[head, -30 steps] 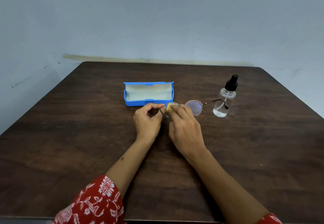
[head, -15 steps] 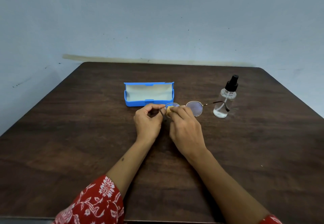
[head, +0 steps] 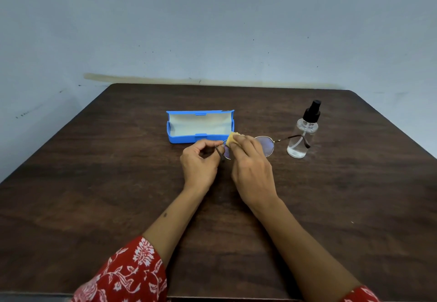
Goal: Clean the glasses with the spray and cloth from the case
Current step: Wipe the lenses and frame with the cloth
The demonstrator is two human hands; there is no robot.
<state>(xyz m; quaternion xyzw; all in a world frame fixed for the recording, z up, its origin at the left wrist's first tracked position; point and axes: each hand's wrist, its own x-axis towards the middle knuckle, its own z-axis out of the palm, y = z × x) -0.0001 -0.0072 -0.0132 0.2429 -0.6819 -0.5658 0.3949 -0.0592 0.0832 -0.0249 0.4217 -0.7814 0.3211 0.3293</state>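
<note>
Your left hand (head: 198, 163) pinches the thin metal frame of the round-lensed glasses (head: 266, 147) at its left end, fingers curled. Your right hand (head: 250, 167) presses a small, soft yellow cloth (head: 231, 139) against the left lens, fingers clamped around it. The glasses are held over the dark wood-grain counter (head: 118, 171), between the open blue plastic case (head: 201, 126) and the clear spray bottle (head: 301, 134) with its black nozzle.

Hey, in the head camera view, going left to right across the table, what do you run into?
Blue case → left hand pinching the glasses' temple → yellow cloth → right hand holding the cloth to the lens → glasses' uncovered lens → spray bottle.
</note>
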